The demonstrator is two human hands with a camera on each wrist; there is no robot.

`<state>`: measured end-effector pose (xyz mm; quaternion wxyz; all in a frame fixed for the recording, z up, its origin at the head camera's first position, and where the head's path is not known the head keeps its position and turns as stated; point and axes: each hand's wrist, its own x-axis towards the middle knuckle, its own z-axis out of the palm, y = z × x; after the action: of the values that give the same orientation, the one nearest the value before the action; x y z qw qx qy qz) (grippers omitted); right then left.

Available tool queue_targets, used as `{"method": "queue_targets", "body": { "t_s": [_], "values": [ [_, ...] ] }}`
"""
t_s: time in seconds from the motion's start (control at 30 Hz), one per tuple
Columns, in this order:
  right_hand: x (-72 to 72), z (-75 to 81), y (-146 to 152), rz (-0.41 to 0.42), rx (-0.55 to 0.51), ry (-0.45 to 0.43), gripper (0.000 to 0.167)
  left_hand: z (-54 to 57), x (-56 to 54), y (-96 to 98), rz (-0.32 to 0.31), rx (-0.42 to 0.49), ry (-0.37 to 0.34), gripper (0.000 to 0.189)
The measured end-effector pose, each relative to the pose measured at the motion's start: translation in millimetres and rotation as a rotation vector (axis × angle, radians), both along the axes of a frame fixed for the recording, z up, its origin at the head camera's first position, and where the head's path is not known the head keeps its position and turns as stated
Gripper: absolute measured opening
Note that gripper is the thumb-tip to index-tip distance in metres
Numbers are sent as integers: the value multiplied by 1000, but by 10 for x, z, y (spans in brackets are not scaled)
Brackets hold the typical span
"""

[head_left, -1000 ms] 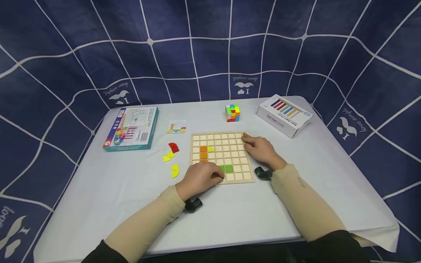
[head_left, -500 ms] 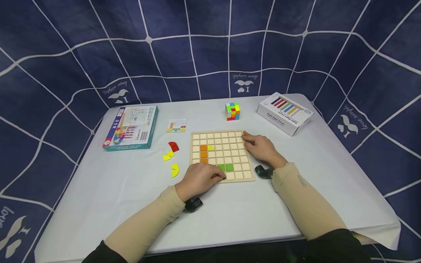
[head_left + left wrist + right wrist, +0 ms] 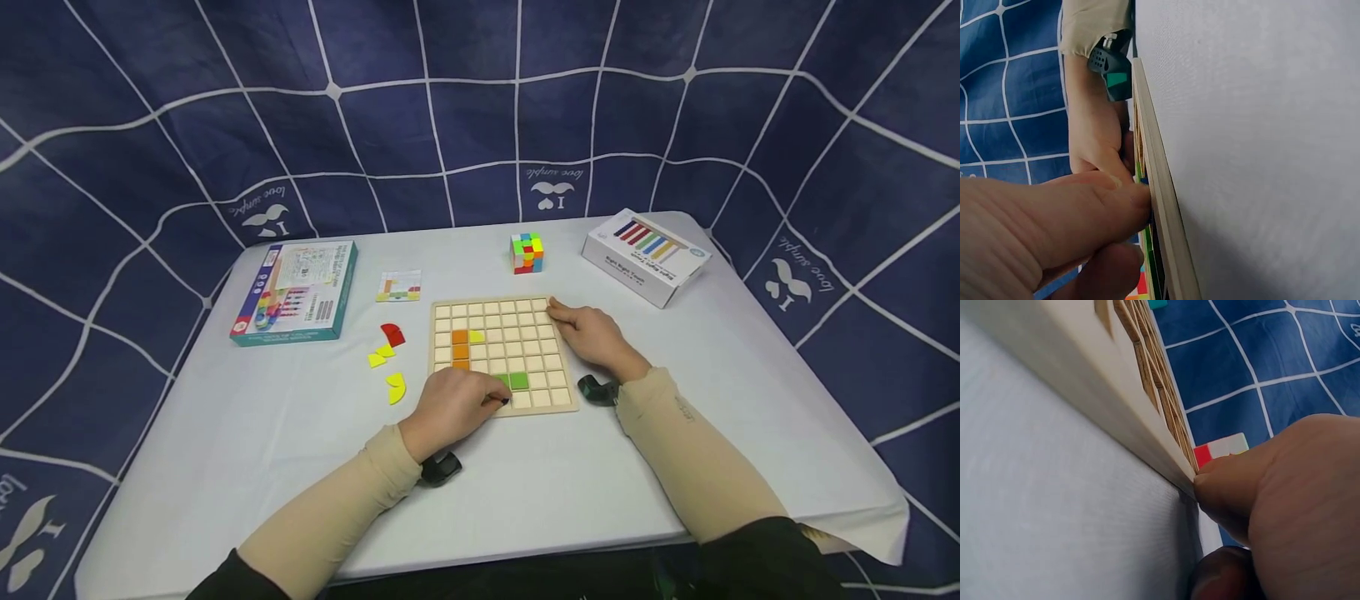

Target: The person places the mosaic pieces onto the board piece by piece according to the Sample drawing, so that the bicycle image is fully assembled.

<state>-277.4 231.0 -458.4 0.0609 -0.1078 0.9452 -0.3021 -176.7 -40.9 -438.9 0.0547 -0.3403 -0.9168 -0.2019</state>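
Note:
A square wooden grid board lies on the table. Orange tiles, a yellow piece and green tiles sit in its cells. My left hand reaches over the front left part of the board and hides some cells. Its thumb and finger pinch a small dark blue piece, mostly hidden, close at the board's front edge. My right hand rests at the board's right side. Its fingertips touch the edge near the far right corner, as the right wrist view shows at the wooden rim.
Red pieces and yellow pieces lie left of the board. Behind are a pattern card and a puzzle cube. A teal-edged box stands far left, a white box far right.
The left fingertips shift slightly right along the board's front edge, then slightly back left. The right hand stays at the board's edge; the whole view drifts a little.

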Motion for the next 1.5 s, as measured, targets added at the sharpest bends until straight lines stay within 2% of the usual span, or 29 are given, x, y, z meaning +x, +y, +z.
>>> {"method": "queue_targets", "body": {
  "t_s": [0.27, 0.37, 0.53, 0.63, 0.7, 0.87, 1.1, 1.3, 1.5],
  "values": [
    [2, -7, -27, -2, 16, 0, 42, 11, -14, -6, -21, -21, 53, 15],
    [0, -3, -33, -2, 23, 7, 42, 18, -18, -5, -63, -59, 119, 13],
    [5, 2, -38, -3, 41, 17, 42, 7, -26, 1, -138, -160, 270, 20],
    [13, 15, -47, -8, 35, 13, 42, -6, -31, 2, -154, -194, 337, 25],
    [19, 22, -53, -10, 34, 8, 42, -15, -34, 1, -159, -196, 355, 27],
    [21, 28, -62, -7, 37, 4, 42, -15, -37, -1, -156, -174, 344, 30],
    [38, 32, -64, -15, 11, 1, 41, -20, -34, -5, -108, -135, 300, 9],
    [46, 26, -66, -16, -6, -8, 41, -24, -20, -4, -88, -92, 271, 8],
    [23, 23, -54, -18, -3, 19, 41, -13, -26, 8, -72, -51, 266, 12]
  ]
}}
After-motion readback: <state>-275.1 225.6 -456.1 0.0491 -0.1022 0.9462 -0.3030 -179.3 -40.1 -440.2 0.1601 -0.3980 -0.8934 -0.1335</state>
